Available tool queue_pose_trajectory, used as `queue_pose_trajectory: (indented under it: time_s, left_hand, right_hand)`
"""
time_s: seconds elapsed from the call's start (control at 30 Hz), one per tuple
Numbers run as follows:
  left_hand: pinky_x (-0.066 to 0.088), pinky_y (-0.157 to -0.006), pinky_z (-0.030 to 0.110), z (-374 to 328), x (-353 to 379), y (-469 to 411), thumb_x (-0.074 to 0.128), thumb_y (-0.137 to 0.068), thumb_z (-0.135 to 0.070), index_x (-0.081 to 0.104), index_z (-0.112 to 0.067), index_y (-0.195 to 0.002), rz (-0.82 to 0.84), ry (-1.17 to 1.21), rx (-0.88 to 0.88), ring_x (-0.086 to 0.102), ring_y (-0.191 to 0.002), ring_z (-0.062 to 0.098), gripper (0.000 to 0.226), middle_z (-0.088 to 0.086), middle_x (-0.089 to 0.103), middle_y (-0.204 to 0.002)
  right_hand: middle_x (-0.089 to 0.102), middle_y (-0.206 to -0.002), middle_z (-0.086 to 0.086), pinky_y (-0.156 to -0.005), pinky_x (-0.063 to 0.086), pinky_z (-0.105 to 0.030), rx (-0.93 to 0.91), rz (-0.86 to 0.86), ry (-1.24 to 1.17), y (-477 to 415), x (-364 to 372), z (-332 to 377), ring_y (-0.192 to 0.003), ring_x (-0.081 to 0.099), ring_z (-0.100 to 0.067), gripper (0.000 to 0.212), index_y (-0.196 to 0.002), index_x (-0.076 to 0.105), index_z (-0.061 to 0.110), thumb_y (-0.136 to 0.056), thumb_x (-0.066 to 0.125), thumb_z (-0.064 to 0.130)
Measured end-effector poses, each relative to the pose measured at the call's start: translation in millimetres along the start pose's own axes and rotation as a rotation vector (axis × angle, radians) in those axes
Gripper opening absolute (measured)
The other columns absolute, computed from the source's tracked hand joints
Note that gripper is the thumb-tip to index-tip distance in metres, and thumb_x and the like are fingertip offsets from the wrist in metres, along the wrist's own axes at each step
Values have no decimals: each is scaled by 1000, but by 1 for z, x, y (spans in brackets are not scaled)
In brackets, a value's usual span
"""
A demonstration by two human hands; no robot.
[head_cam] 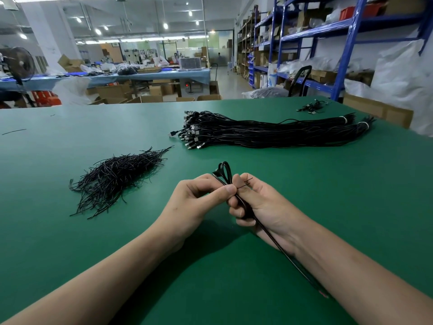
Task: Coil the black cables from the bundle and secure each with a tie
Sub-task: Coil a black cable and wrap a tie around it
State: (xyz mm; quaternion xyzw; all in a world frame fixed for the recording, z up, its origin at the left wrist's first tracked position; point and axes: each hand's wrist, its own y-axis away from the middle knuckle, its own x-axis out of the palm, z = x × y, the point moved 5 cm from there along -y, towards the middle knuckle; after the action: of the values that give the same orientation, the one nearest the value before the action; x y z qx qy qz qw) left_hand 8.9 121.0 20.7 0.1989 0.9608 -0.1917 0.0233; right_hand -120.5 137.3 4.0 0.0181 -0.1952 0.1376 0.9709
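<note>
Your right hand [260, 204] curled round the folded cable [227, 178], clamping its loops flat, I judge, so they could not spring apart. Your left hand [199, 195] pinched the tie [244, 184] at the coil's waist, seemingly to twist it. Beyond lay the tie pile [117, 179], within left reach, then the bundle [269, 133].

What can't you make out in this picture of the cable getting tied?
Head view, the only one:
- Whether the tie is twisted shut round the cable: the left hand thumb and the right hand cover the crossing.
- The cable's lower end: blurred, half hidden beside the right forearm.
- The small dark heap far right: too small to identify.
</note>
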Motion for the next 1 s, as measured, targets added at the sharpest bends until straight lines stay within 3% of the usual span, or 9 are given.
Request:
queue_pose_trajectory:
  time_s: [0.3, 0.53, 0.67, 0.8, 1.0]
  left_hand:
    - [40, -61, 7, -1, 1, -1, 69, -85, -30, 69, -19, -63, -13, 37, -29, 54, -62, -1, 25, -9, 62, -70]
    - [31, -63, 28, 4, -7, -1, 65, -89, -39, 67, -20, -66, -62, -23, -107, 46, -64, 9, 30, -6, 55, -69]
    - [29, -64, 31, 7, -9, -1, 66, -87, -41, 71, -8, -80, -76, -5, -116, 41, -74, 16, 34, 1, 53, -77]
    - [30, -63, 30, 12, -12, -2, 67, -85, -43, 69, 7, -96, -121, 24, -131, 35, -82, 20, 52, 14, 58, -87]
    - [36, -66, 30, 14, -11, -2, 71, -88, -43, 80, -13, -93, -123, 28, -147, 50, -87, 20, 32, 15, 73, -100]
  right_hand:
    - [61, -69, 0, -43, 38, -15, 42, 58, -104, 2, 5, 2, -57, 55, -7, 31, -96, 52, 13, -88, 59, 43]
    - [74, -92, -12, -62, 55, -26, -56, 118, 76, 4, 2, 14, -80, 71, -21, 30, -105, 55, 14, -94, 54, 43]
    - [76, -89, -4, -60, 53, -28, -186, 16, 295, 4, -3, 21, -78, 69, -16, 22, -98, 59, 20, -95, 56, 41]
    - [74, -82, -1, -52, 53, -27, -344, -104, 411, 5, -10, 29, -67, 66, -13, 15, -89, 68, 20, -101, 59, 19]
    - [74, -79, -7, -52, 52, -24, -384, -173, 448, 5, -12, 28, -64, 67, -14, 18, -87, 73, 21, -100, 62, 15]
